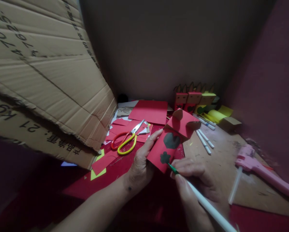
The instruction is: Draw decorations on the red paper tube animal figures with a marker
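Note:
My left hand (142, 162) is wrapped round a red paper figure (159, 149), a tube-like body with a boxy head and brown cardboard ears at the top. A dark heart shape (171, 140) and a smaller dark green flower shape (165, 157) show on its front. My right hand (200, 185) grips a white marker (208, 204) with a green tip end, and the tip touches or nearly touches the flower's lower edge. Left of the figure, scissors (127, 140) with red and yellow handles lie on paper scraps.
Tall cardboard (52, 74) leans on the left. Red paper sheets (149, 111) lie behind the scissors. Several similar figures (194, 97) stand at the back right, near white markers (204, 141) and yellow paper (219, 116). A pink glue gun (257, 166) rests on a brown board (253, 196).

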Tool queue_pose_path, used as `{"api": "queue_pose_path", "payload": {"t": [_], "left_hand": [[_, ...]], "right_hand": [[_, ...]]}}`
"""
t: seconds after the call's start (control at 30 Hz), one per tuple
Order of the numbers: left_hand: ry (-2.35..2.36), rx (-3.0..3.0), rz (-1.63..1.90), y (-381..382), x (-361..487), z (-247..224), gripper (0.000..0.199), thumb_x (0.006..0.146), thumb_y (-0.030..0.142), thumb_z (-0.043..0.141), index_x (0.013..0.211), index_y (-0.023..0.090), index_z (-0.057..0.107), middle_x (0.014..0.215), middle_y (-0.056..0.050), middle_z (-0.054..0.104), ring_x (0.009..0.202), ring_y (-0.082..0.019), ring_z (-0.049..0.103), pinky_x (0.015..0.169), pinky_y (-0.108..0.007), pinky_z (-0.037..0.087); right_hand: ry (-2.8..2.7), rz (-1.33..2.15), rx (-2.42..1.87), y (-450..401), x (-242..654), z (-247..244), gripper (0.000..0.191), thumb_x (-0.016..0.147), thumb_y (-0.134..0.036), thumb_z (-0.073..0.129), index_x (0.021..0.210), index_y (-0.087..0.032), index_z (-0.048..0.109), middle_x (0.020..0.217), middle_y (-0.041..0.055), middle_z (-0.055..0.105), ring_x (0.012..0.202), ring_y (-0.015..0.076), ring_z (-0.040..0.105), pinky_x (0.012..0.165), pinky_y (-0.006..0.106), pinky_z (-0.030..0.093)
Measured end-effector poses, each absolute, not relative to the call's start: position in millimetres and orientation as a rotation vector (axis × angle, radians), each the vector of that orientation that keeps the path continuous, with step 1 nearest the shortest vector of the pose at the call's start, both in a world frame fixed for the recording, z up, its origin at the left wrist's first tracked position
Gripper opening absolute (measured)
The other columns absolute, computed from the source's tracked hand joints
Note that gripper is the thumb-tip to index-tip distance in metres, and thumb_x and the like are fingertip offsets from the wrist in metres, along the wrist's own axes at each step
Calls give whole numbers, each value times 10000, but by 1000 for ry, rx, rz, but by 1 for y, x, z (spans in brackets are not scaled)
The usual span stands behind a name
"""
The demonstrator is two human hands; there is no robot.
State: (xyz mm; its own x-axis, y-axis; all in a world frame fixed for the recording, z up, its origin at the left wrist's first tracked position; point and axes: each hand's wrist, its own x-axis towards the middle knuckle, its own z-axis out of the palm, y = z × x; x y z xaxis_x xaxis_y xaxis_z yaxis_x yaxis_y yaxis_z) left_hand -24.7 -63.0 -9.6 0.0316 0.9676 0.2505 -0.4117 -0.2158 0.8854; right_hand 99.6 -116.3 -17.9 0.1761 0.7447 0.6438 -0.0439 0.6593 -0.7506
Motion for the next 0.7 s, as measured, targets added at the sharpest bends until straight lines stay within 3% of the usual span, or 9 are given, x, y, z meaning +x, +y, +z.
{"api": "queue_pose_path", "payload": {"t": [0.13,0.47,0.7], "left_hand": [[678,1132,1489,-62,-24,-12,365,811,252,781,1151,383,776,1141,75,792,1070,-221,720,956,-283,559],[746,1311,1507,-65,-27,-14,389,852,267,760,1230,355,739,1236,43,759,1161,-253,688,1067,-328,511],[700,1345,1478,-62,-30,-27,427,886,303,725,1300,397,686,1318,47,718,1228,-268,646,1116,-358,473]], "right_hand": [[-1292,639,-673,-117,100,-19,254,898,-38,613,967,-278,660,820,-2,657,735,144,658,661,227,571],[-1276,642,-736,-118,99,-16,216,898,-79,634,938,-290,663,772,-21,648,627,134,627,556,208,526],[-1281,630,-769,-117,99,-20,185,897,-106,653,906,-291,639,759,-34,636,588,112,592,533,180,503]]}}
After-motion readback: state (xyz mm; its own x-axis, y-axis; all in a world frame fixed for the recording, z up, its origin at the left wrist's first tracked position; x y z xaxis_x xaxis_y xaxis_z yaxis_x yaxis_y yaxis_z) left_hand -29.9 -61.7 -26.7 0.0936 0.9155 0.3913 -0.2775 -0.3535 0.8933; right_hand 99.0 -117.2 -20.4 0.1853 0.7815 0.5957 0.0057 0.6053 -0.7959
